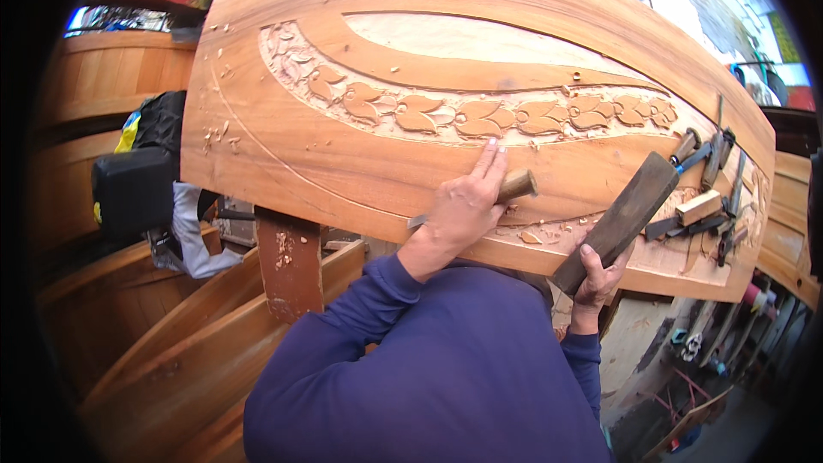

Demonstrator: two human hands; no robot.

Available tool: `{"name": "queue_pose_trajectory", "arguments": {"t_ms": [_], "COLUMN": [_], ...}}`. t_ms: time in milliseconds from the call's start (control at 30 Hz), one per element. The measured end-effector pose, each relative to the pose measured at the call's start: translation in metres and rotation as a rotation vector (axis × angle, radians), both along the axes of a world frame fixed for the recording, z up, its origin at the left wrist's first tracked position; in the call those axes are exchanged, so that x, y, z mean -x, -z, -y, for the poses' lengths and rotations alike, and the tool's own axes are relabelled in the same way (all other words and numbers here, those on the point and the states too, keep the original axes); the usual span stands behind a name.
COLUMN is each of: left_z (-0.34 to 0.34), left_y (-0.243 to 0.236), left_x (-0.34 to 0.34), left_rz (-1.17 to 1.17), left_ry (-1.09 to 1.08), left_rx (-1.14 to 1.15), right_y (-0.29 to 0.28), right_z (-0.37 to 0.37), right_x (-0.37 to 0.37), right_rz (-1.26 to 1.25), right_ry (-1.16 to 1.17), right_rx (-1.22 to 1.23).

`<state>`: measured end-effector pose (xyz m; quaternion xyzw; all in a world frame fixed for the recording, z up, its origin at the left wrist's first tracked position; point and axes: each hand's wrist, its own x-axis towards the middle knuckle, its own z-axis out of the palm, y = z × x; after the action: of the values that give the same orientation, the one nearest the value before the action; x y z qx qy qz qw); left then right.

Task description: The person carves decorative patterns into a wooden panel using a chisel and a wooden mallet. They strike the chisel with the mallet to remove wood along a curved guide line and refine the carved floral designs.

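A wide wooden panel point(386, 167) lies before me, carved with a curved band of leaves and flowers point(420, 113). My left hand point(463, 210) rests near the panel's front edge and holds a chisel point(518, 186). Its wooden handle sticks out to the right of the palm, and a bit of metal shows on the other side. Two fingertips of that hand point at the lower border of the carved band. In my right hand point(598, 276) is a long dark wooden block point(619, 221), gripped at its near end and tilted up to the right over the panel.
Several chisels point(711, 221) and a small pale wood block point(699, 207) lie at the panel's right end. Wood shavings point(225, 133) dot the left part. A brown support point(290, 266) stands under the front edge. A black case point(131, 187) is at the left, near stacked wooden boards point(197, 334).
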<state>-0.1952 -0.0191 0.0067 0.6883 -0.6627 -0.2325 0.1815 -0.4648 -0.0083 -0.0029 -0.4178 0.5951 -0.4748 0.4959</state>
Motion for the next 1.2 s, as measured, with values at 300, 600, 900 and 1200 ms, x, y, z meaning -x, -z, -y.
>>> {"name": "queue_pose_trajectory", "arguments": {"t_ms": [300,600,900,1200], "left_z": [0.000,0.007,0.006,0.004], "left_y": [-0.003,0.001,-0.007,-0.002], "left_x": [-0.038,-0.044,-0.046,-0.047], "left_rz": [-0.092,-0.040,-0.004,-0.016], "left_ry": [0.290,0.386,0.429,0.441], "left_rx": [-0.044,-0.038,-0.117,-0.058], "right_y": [-0.009,-0.018,-0.008,-0.007], "right_z": [-0.019,-0.018,-0.026,-0.039], "right_x": [-0.037,-0.051,-0.053,-0.061], "right_rz": [-0.325,-0.467,-0.555,-0.658], "right_ry": [0.267,0.260,0.308,0.361], "right_rx": [0.146,0.130,0.182,0.242]}}
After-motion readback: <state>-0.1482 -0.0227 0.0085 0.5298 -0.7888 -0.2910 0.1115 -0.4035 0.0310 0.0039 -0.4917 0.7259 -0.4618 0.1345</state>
